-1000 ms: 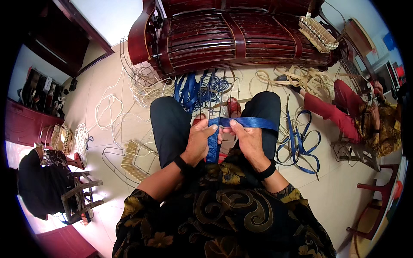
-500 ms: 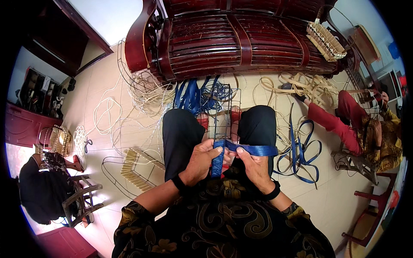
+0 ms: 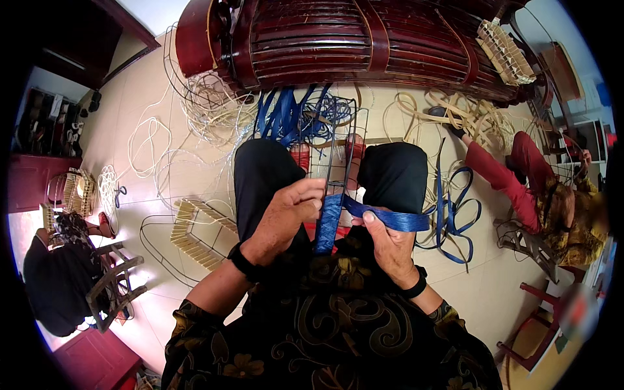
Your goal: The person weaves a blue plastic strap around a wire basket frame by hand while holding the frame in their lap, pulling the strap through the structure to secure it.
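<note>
Between my knees stands a narrow black wire frame (image 3: 331, 159), its near end wrapped in blue plastic strap (image 3: 328, 231). My left hand (image 3: 276, 218) is beside the left of the wrapped part, fingers stretched toward the wires and slightly bent, with nothing visible in them. A loose length of blue strap (image 3: 409, 221) runs from the wrapping to the right. My right hand (image 3: 392, 250) pinches this strap between thumb and fingers, close to the frame. The fingers under the strap are partly hidden.
Blue straps (image 3: 279, 117) lie beyond my knees, with more blue loops (image 3: 458, 214) to the right. Pale cord (image 3: 208, 110) tangles at far left. A half-wrapped frame (image 3: 198, 234) lies left. A dark red bench (image 3: 312, 45) stands ahead. People sit left (image 3: 62, 279) and right (image 3: 552, 208).
My left hand has come off the wrapped strap and moved left and up, its fingers loosening. My right hand keeps its pinch on the strap, slightly lower. The whole view has shifted a little.
</note>
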Available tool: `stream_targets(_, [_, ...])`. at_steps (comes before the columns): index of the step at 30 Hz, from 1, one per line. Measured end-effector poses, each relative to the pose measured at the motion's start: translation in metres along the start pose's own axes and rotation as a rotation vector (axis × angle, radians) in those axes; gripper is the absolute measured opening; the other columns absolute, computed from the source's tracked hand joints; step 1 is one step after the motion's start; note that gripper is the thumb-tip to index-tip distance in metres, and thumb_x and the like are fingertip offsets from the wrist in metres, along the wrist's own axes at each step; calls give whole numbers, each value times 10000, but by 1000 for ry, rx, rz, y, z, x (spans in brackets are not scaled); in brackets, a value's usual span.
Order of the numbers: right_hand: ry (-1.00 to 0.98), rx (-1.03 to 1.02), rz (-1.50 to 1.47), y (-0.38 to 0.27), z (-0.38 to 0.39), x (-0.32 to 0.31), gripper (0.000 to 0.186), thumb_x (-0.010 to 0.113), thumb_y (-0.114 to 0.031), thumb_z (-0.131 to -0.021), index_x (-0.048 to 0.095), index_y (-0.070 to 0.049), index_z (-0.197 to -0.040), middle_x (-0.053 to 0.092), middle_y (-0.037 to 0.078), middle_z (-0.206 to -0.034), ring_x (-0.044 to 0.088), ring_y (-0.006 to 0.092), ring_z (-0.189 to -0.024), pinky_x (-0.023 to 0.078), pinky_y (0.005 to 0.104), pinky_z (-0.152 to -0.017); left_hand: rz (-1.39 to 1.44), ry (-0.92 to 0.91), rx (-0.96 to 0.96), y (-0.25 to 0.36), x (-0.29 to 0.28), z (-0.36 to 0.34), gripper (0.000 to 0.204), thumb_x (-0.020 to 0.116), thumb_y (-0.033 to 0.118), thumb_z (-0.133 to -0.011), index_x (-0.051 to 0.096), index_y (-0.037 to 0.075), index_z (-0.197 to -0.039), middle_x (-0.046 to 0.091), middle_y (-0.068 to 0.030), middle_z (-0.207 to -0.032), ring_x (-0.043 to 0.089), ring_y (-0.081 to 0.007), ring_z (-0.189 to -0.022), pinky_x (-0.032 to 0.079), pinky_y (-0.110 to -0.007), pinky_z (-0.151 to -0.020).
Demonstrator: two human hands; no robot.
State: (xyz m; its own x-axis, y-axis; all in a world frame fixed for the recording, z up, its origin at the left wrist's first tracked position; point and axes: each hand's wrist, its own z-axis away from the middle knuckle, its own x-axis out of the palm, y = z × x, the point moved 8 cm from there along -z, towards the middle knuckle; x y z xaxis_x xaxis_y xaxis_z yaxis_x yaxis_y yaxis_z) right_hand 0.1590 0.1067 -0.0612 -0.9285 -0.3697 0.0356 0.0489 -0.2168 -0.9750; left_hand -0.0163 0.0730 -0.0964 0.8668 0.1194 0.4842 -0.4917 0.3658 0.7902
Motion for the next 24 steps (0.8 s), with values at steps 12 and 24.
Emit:
stream_targets(12, [-30, -58, 80, -12, -31, 42, 193, 612, -114, -972, 685, 65, -975, 693, 62, -868, 636, 93, -777, 509, 234, -683, 44, 139, 46, 2, -11, -8, 292, 554, -18, -909, 560, -16, -1201, 660, -70, -1025, 622, -107, -864, 497, -238, -736])
stream_targets(24, [74, 32, 90, -2, -53, 46, 256, 595, -156, -988, 694, 80, -997, 715, 110, -880, 662, 137, -787, 527, 268, -733, 115, 203, 56, -12, -20, -32, 93, 564, -19, -917, 626, 5, -982, 634, -20, -884, 594, -74, -784, 483, -216, -704])
